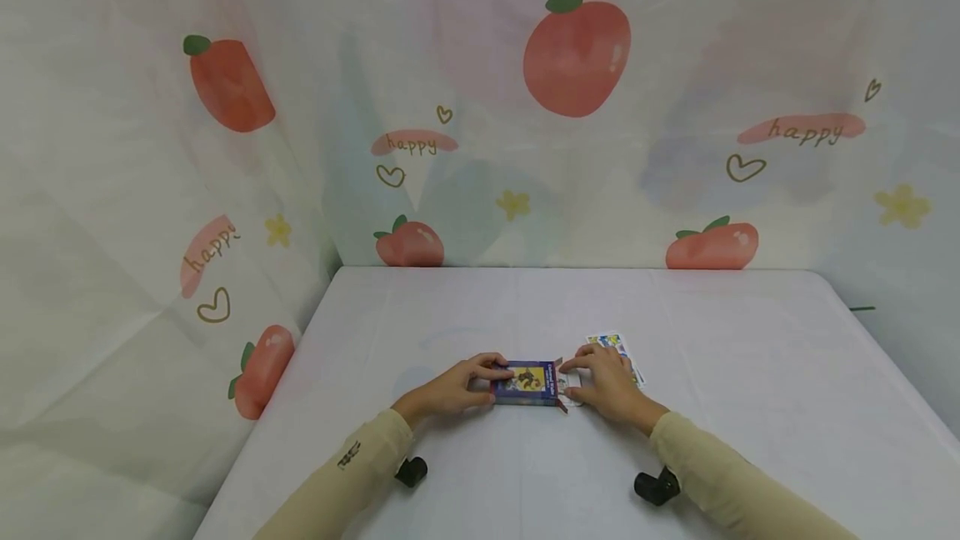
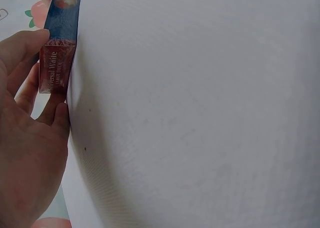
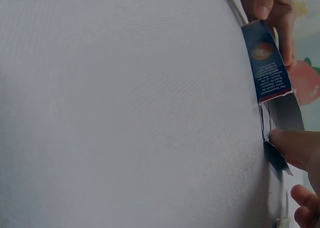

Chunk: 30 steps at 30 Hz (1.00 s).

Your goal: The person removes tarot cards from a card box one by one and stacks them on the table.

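Observation:
A blue tarot deck box [image 1: 525, 382] with a yellow picture lies flat on the white table. My left hand [image 1: 457, 386] grips its left end, thumb on the near side and fingers over the top. In the left wrist view, the box's reddish end [image 2: 56, 70] reads "Universal Waite Tarot Deck". At the right end the flaps stand open, and white cards [image 1: 572, 392] show in the opening. My right hand [image 1: 611, 382] pinches these cards between thumb and fingers. Its thumb [image 3: 290, 145] is right at the opening in the right wrist view.
Colourful cards [image 1: 607, 340] lie on the table [image 1: 450, 307] behind my right hand, partly covered by it. Black wrist devices [image 1: 657, 487] sit under both sleeves. A patterned cloth wall [image 1: 480, 215] rises behind the table and along its left side.

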Available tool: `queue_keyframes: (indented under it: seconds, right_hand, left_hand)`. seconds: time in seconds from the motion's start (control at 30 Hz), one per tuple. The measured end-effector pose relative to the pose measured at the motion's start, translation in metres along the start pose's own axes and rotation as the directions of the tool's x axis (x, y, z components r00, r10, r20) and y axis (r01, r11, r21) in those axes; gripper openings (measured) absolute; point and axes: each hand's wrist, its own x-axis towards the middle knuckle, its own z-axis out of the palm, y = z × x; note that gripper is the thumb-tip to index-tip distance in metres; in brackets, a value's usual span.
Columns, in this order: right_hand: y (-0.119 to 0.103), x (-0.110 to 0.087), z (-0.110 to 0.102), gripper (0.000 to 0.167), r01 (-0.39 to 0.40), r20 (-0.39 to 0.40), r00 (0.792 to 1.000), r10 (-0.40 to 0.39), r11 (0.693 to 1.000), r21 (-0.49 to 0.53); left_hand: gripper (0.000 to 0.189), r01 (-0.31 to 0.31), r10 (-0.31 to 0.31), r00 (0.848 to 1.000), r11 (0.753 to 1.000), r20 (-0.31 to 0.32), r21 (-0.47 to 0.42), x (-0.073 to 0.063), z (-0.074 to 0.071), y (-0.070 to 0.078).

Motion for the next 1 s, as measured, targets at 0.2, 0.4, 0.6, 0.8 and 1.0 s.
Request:
queue_keyframes:
  seconds: [0.2,0.4,0.6,0.8,1.0]
  right_hand:
    - [-0.0009,-0.0011,-0.0007,0.035,-0.006,0.016,1.0,0.007,0.999,-0.049]
    - [-0.0004,-0.0017,-0.0023,0.043,0.007,0.033,0.999,-0.005,0.997,-0.074]
    - [-0.0001,-0.001,-0.0033,0.05,0.007,0.049,0.999,-0.003,0.996,-0.091]
    - [-0.0015,-0.0008,-0.0048,0.054,0.005,0.056,0.998,0.0,0.995,-0.103]
    - [-0.0035,-0.0017,-0.0071,0.051,0.018,0.052,0.999,-0.013,0.995,-0.096]
  left_hand:
    - [0.049,0.003,-0.003,1.0,1.0,-0.004,-0.001,-0.0008,0.0001,0.0022]
    - [0.049,0.015,-0.015,1.0,1.0,-0.009,-0.001,-0.0006,-0.0002,0.0016]
    - [0.05,0.01,-0.01,1.0,1.0,-0.002,0.006,-0.0006,-0.0005,0.0027]
    - [0.05,0.01,-0.01,1.0,1.0,-0.002,0.009,-0.0001,-0.0008,0.0027]
    - [0.051,0.016,-0.016,1.0,1.0,0.001,0.011,-0.0005,-0.0006,0.0035]
